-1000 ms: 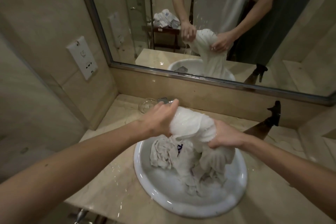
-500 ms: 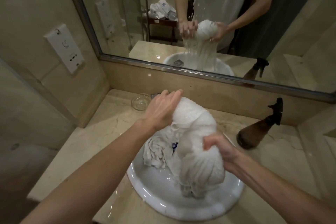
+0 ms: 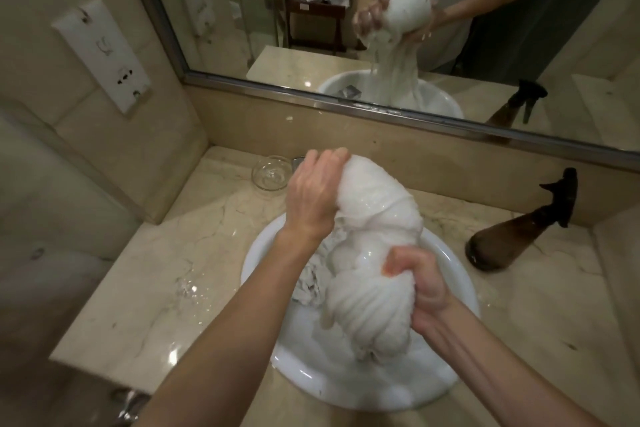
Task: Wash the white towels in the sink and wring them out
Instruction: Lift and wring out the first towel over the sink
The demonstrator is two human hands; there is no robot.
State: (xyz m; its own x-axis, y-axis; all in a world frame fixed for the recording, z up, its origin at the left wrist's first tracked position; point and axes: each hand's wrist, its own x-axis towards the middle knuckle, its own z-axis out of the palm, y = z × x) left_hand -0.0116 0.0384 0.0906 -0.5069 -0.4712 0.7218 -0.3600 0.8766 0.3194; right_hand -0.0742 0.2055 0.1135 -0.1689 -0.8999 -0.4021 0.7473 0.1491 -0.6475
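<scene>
We hold the towel (image 3: pixel 377 253) twisted above the sink (image 3: pixel 464 288), its long axis running from our left hand (image 3: pixel 311 198) clamped at the far end to our right hand (image 3: pixel 415 281) clamped nearer us.

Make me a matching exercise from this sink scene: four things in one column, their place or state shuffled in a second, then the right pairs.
Things:
1. twisted white towel
2. glass bowl
3. brown spray bottle
4. grey cloth

Places or states:
A. on the counter, right of the sink
B. lying in the basin
C. gripped by the left hand and right hand
D. on the counter, left, near the wall

Pairs: 1-C, 2-D, 3-A, 4-B
</scene>
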